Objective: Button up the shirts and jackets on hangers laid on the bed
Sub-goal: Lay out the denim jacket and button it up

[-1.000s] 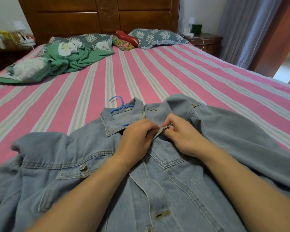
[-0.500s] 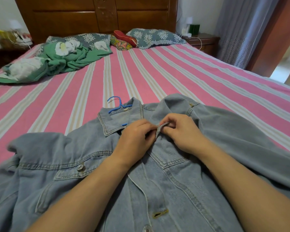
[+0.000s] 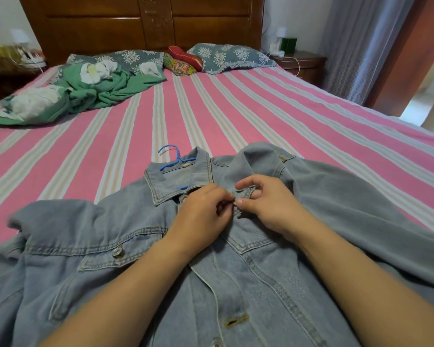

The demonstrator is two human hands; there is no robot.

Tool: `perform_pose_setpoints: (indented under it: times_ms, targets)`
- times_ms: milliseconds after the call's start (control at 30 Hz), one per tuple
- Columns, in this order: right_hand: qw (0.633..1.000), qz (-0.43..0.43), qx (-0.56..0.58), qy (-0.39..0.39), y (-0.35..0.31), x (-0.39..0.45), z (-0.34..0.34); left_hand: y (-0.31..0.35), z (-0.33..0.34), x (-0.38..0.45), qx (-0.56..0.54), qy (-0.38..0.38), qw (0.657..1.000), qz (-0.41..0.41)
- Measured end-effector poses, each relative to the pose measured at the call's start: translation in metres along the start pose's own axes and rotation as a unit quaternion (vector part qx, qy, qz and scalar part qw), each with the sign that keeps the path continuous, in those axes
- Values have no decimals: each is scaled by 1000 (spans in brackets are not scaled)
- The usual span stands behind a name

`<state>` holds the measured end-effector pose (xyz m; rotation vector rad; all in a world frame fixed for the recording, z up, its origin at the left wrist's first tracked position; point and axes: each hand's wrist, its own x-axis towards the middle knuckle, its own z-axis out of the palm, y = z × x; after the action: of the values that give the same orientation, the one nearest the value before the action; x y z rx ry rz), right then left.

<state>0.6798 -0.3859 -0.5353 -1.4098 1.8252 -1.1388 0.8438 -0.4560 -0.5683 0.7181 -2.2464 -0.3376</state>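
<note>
A light denim jacket [image 3: 273, 284] on a blue hanger [image 3: 172, 160] was spread front-up across the near part of the striped bed [image 3: 236, 108]. Just below its collar, the top of the right front edge was pinched by the right hand [image 3: 266, 204], while the opposite edge was gripped by the curled fingers of the left hand [image 3: 203, 211], fingertips almost touching.
</note>
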Motion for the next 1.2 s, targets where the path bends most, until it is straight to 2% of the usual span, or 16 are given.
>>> perform_pose_setpoints:
  times_ms: [100, 167, 300, 433, 600, 867, 1200]
  targets:
    - [999, 7, 40, -10, -4, -3, -3, 9, -2, 0, -43, 9, 997, -65]
    - [1000, 0, 28, -12, -5, -3, -4, 13, 0, 0, -46, 6, 995, -92]
    - [1000, -25, -4, 5, -4, -1, -4, 19, 2, 1, -10, 0, 992, -122]
    - [999, -39, -23, 26, -3, 2, -5, 21, -1, 4, -42, -16, 988, -148]
    - [997, -51, -56, 1, -2, 4, -9, 24, -3, 1, 28, -57, 993, -103]
    - [995, -73, -56, -24, -8, -2, -8, 25, -3, -1, 53, -26, 995, -81]
    - [999, -36, -16, -17, -8, 3, -7, 21, 2, -3, 49, -9, 995, -86]
